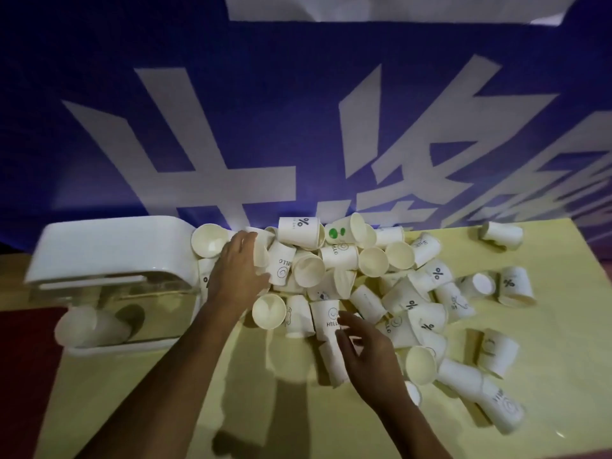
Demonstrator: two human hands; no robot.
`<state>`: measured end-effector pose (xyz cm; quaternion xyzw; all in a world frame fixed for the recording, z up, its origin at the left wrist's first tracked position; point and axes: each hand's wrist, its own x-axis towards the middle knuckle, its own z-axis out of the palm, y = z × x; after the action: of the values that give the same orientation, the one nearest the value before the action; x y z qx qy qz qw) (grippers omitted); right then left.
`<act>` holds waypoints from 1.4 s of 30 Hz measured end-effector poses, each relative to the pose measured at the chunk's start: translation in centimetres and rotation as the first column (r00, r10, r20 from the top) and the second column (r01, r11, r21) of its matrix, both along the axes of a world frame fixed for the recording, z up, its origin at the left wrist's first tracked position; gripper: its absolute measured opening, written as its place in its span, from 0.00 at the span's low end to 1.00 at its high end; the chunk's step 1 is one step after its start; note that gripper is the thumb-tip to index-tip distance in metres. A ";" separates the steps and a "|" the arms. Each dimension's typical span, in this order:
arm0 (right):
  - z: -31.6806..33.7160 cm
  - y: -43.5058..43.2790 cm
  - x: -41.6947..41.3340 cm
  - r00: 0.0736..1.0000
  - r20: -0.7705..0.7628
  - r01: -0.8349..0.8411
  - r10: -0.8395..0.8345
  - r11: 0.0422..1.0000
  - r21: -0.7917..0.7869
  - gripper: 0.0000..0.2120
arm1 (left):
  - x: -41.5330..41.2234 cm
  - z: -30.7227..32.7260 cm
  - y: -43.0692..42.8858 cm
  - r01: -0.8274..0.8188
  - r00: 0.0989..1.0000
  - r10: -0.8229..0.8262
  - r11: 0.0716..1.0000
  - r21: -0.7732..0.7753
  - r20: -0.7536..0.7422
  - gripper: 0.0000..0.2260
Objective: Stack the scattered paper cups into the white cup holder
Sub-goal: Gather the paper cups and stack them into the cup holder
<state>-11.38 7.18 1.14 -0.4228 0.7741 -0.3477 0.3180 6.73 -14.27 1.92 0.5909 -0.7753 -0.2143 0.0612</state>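
Paper cups (331, 276), white, lay heaped across the middle of the tabletop (563, 376), on their sides or mouth up. Some were printed HELLO, some had a % mark, and one had green dots (337, 232). White cup holder (109, 246) stood at the left of the heap, touching it. One cup (89, 329) lay on its side in the holder's lower tray.

I had the left hand (238, 270) palm down on the heap just beside the holder, fingers spread over the cups, gripping nothing I could make out. Right hand (367, 356) was at the near edge of the heap, fingers loose and fairly straight, holding nothing. Its fingertips were at a HELLO cup (326, 318); I couldn't tell if they touched it.

Nested run of cups (480, 395) lay at the near right. One stray cup (501, 235) lay on its side far right, well apart from the heap. Blue banner (298, 127) with big white characters hung behind the tabletop.
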 end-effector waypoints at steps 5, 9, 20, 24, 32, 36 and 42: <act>-0.1 -0.8 -3.1 0.999 0.003 -0.051 0.051 0.999 0.013 0.16 | 0.5 -0.4 0.1 0.002 1.000 -0.001 0.994 -0.110 0.011 0.33; 0.4 -3.5 -5.7 1.000 -0.013 0.019 -0.019 1.000 -0.019 0.15 | 0.6 1.4 1.7 -0.118 0.977 0.086 0.980 -0.158 -0.196 0.37; -3.6 -18.7 -12.8 0.999 0.001 0.035 -0.037 0.974 0.224 0.45 | -0.3 2.1 14.3 -0.272 0.877 0.278 0.960 0.074 -0.393 0.37; -4.6 -19.1 -12.5 0.996 0.085 -0.003 -0.011 0.987 0.159 0.35 | 0.3 2.1 15.0 -0.308 0.843 0.340 0.940 0.144 -0.417 0.37; 0.3 -15.7 -11.6 0.986 0.072 0.154 -0.150 0.986 -0.056 0.31 | 1.9 2.0 14.6 -0.330 0.829 0.346 0.937 0.113 -0.440 0.34; 3.1 -12.1 -9.4 0.984 0.078 0.168 -0.157 0.972 -0.167 0.32 | 3.4 1.5 14.2 -0.366 0.816 0.371 0.925 0.103 -0.443 0.34; 5.9 -8.2 -1.3 0.985 0.172 0.017 0.017 0.981 -0.196 0.31 | 7.1 2.0 13.8 -0.441 0.727 0.468 0.879 0.181 -0.503 0.35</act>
<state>-12.67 -1.06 7.01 -0.4201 0.7055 -0.4578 0.3407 13.79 -0.48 3.88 0.6806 -0.5534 -0.3667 0.3100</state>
